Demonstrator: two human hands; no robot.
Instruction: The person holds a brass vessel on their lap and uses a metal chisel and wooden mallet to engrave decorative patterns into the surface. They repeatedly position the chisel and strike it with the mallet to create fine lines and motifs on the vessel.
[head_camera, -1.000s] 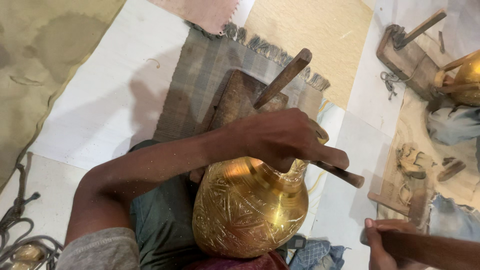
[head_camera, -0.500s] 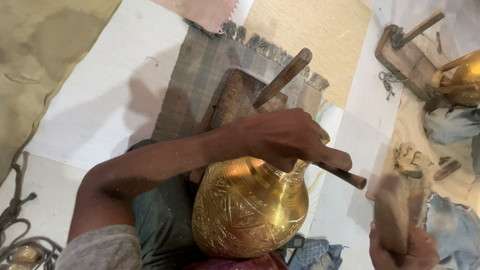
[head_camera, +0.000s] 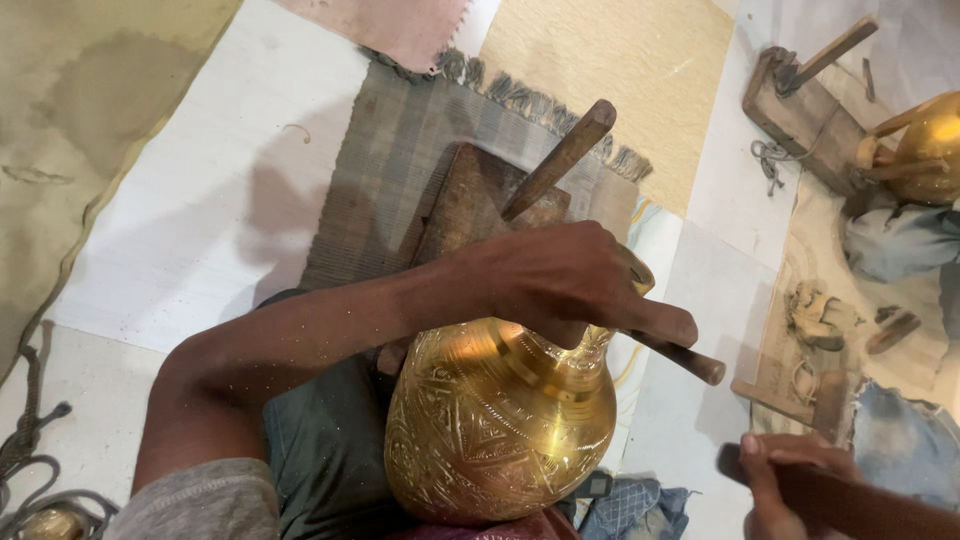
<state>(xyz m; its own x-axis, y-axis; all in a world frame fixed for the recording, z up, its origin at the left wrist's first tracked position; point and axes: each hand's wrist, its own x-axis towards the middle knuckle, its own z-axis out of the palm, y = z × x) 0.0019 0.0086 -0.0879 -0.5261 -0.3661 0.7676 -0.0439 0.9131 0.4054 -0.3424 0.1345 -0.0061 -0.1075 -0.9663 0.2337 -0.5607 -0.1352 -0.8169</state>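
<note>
An engraved brass pot (head_camera: 500, 420) rests in my lap, its neck pointing away from me. My left hand (head_camera: 560, 280) lies over the pot's neck, gripping a dark metal punch (head_camera: 685, 358) whose end sticks out to the right. At the lower right, my right hand (head_camera: 785, 480) is closed around a wooden mallet (head_camera: 860, 505) held low and nearly level, a short way from the punch. Behind the pot sits a wooden block (head_camera: 470, 200) with a wooden stick (head_camera: 560, 155) leaning out of it.
A striped fringed mat (head_camera: 390, 170) lies under the block. At the upper right are a second brass pot (head_camera: 930, 140), another wooden block with a stick (head_camera: 800, 105) and another person's clothing (head_camera: 890, 240). Rope (head_camera: 30, 470) coils at the lower left.
My right hand raised the mallet half a second ago and has brought it down low and level again. The left hand, punch and pot have stayed in place.
</note>
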